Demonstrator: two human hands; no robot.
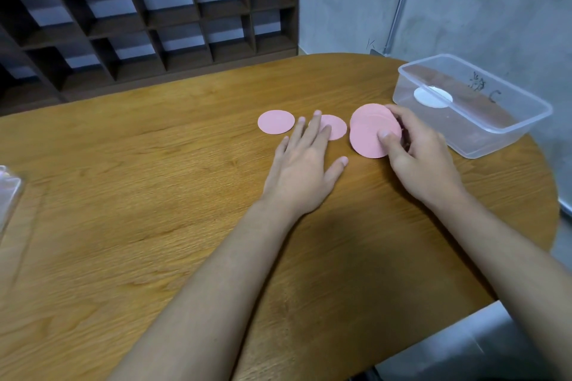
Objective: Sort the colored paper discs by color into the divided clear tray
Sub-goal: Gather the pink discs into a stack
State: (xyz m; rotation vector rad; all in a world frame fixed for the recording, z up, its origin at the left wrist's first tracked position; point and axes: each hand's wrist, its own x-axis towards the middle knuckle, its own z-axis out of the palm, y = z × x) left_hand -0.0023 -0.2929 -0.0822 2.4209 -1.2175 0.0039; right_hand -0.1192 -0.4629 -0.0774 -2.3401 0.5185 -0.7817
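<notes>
Blurred clear object (7,195) half off the left edge; pink disc (337,130) partly under left hand (305,164).

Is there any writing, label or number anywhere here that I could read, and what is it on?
"C" (probably): a dark handwritten mark on the far wall of the clear tray.
Scribble just left of that mark, on the same wall: too blurred to read.
Faint mark low on the grey wall: too small to read.
On the pink discs: no print visible.

Bare wooden table (154,195) lies open left of both hands; the clear container (473,133) blocks the far right.
</notes>
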